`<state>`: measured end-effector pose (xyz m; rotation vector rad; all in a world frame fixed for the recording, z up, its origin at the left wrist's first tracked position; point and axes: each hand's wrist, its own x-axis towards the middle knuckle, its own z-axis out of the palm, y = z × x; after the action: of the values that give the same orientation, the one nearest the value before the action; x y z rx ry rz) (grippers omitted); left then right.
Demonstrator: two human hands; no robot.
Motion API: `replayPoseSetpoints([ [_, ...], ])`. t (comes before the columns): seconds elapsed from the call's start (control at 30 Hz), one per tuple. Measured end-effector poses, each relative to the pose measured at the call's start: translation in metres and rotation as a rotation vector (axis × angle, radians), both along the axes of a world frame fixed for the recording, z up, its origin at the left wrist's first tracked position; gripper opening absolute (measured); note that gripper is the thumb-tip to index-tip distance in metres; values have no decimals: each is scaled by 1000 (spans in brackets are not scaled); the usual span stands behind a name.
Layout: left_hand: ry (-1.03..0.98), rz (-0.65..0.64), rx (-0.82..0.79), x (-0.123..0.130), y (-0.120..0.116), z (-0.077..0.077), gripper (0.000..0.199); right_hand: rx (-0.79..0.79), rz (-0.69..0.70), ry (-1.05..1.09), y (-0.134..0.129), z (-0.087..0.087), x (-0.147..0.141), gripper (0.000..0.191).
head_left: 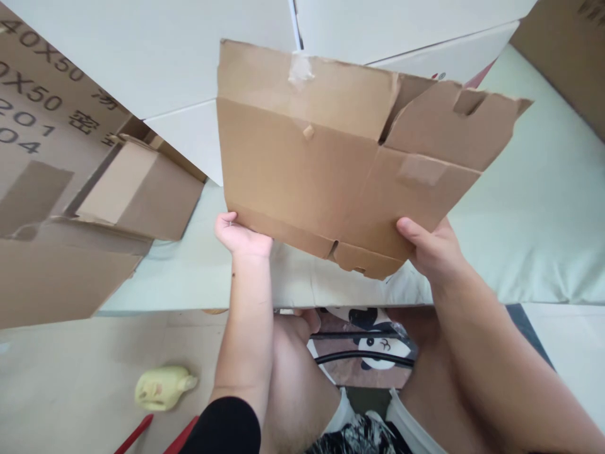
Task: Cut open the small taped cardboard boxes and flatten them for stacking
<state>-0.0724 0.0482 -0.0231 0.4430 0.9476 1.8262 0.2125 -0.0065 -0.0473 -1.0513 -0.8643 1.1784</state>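
Observation:
A flattened brown cardboard box (302, 170) is tilted up over the pale green surface, with slots along its lower edge and torn, notched flaps at its upper right. Clear tape crosses its upper part. My left hand (241, 234) grips its lower left corner, fingers hidden behind the board and thumb at the edge. My right hand (432, 249) holds the lower right edge, thumb on the front face and the other fingers behind.
Printed cardboard boxes (137, 183) stand at the left, white panels (142, 50) behind, and another brown box (567, 57) at the upper right. Below the pale green surface (534, 239), a yellow bottle (163, 388) lies on the floor near red bars (135, 435).

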Motion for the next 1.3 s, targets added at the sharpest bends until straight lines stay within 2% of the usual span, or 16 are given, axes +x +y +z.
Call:
replayPoseSetpoints([
  [0.1, 20, 12, -51, -4, 3, -7, 32, -17, 57, -5, 0, -2, 0, 53],
  [0.23, -11, -13, -131, -4, 6, -14, 31, -21, 9, -18, 3, 1, -1, 49],
  [0.3, -28, 1, -153, -6, 8, -16, 28, 0, 29, -39, 4, 1, -1, 47],
  [0.47, 25, 215, -210, -18, 16, -17, 14, 116, 163, -113, 2, -3, 0, 43],
  [0.57, 157, 308, -245, -19, 16, -13, 9, 150, 104, -139, 4, -2, 0, 40],
  [0.67, 365, 342, -230, -14, 14, -10, 9, 129, 13, -116, 5, 0, 0, 40],
  [0.9, 585, 305, -19, -6, 7, -6, 31, 134, 4, -190, 7, -3, 3, 41],
  [1.07, 709, 130, -31, -4, 2, -4, 47, 82, -7, -279, 13, -9, 8, 55],
  [1.17, 662, 148, -79, -8, 5, -8, 59, 43, -3, -254, 15, -9, 8, 58],
  [1.3, 454, 241, -95, -23, 12, -17, 64, -5, 136, -80, 14, -4, 8, 52],
])
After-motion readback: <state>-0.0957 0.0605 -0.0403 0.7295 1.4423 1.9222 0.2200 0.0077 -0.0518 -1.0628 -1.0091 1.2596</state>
